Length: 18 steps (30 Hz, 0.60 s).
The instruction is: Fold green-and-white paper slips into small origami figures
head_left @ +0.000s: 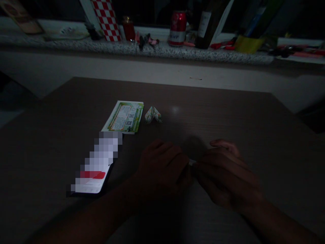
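Both my hands meet over the dark wooden table, low in the dim view. Between them a small pale sliver, which looks like paper, shows at the fingertips. My left hand is curled, thumb and fingers pinched on the left end of this piece. From the right, my right hand pinches its other end, one finger raised apart. Most of the piece is hidden by the fingers. Beyond my left hand stands a small folded-paper shape with two printed, pointed halves.
A lit phone with a blurred screen lies left of my hands. Its top end meets a green-and-white printed booklet. Behind the table, a speckled stone sill holds a red can, a dark bottle and a red-checked container.
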Tool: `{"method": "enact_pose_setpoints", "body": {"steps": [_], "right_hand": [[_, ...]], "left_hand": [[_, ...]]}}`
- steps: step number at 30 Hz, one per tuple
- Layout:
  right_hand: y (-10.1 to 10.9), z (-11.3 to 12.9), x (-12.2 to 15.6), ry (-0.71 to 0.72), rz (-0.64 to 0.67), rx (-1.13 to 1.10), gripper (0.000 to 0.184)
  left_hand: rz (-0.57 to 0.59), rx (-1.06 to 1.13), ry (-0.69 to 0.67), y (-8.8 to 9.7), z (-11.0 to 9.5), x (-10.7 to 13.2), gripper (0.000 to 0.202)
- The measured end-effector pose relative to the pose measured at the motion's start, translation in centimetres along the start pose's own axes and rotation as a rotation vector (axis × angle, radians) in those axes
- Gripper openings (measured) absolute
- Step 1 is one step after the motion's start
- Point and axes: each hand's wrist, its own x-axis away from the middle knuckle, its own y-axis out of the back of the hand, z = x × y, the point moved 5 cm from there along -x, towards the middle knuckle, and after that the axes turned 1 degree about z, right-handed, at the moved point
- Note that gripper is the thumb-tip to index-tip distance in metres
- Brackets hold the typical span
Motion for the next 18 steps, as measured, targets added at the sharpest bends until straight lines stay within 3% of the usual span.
{"method": "enact_pose_setpoints", "body": {"steps": [10, 18], "right_hand": [[1.0, 0.2, -0.2, -0.019, -0.002, 0.030, 0.015], [1.9, -0.1, -0.2, -0.045, -0.093, 0.038, 0.017]], "left_hand": [[-0.043, -0.092, 0.065, 0.6, 1.5, 0.0, 0.010], [-0.012, -0.218, 0.139, 1.4, 2.6, 0.0, 0.009]]}}
